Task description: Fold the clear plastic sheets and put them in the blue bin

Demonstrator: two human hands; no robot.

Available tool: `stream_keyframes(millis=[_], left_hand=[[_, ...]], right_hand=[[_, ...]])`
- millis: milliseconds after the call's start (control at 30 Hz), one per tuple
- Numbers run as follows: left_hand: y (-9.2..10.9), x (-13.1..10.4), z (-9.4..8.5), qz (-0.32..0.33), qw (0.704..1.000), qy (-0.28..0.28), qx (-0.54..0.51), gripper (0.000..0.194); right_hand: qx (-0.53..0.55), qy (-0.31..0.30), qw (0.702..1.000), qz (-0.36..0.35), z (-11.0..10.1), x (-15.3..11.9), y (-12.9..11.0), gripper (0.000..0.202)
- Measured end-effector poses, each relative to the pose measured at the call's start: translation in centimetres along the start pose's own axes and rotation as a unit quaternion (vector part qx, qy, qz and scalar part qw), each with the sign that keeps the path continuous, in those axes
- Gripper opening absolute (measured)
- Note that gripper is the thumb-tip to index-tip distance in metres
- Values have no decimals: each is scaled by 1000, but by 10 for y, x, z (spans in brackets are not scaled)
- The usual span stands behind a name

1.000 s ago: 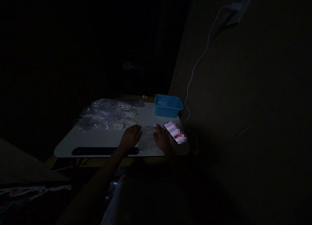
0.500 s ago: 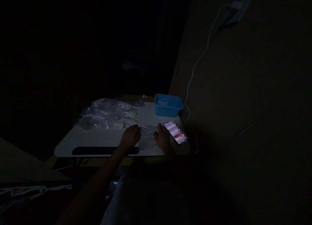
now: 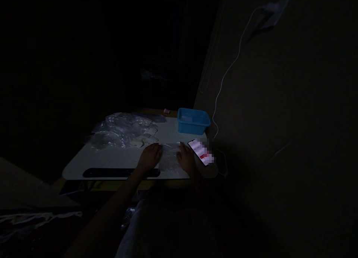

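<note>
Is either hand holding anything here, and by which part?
It cannot be told: the left hand and right hand lie at opposite sides of the flat clear plastic, but darkness hides any pinch.

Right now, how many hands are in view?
2: the left hand at the left side of the clear plastic, the right hand at its right side, beside the lit phone. Darkness could hide more.

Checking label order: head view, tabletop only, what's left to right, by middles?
Crumpled plastic pile → left hand → flat clear plastic → right hand → lit phone. Blue bin left out: it overlaps the right hand and phone side to side.
</note>
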State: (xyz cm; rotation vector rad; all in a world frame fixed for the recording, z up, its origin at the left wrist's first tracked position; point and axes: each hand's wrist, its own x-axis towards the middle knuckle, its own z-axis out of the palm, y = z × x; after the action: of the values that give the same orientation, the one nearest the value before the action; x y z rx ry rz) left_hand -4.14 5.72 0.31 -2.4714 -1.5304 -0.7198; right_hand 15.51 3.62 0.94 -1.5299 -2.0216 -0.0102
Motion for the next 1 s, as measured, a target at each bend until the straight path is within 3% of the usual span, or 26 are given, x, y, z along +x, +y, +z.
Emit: stream_keyframes(millis=[267, 533, 767, 1000], left_hand=[[-1, 0, -1, 14, 1000, -7, 16, 32], [-2, 0, 1, 15, 1000, -2, 22, 33], [0, 0, -2, 13, 1000, -5, 17, 31], [0, 0, -2, 8, 1000, -3, 13, 32]], right_hand=[[-22, 11, 1000, 5, -1, 0, -1, 49], [-42, 24, 997, 53, 3, 1, 3, 53], [-15, 0, 1000, -5, 1, 0, 2, 53], [-44, 11, 998, 54, 2, 1, 1, 52]])
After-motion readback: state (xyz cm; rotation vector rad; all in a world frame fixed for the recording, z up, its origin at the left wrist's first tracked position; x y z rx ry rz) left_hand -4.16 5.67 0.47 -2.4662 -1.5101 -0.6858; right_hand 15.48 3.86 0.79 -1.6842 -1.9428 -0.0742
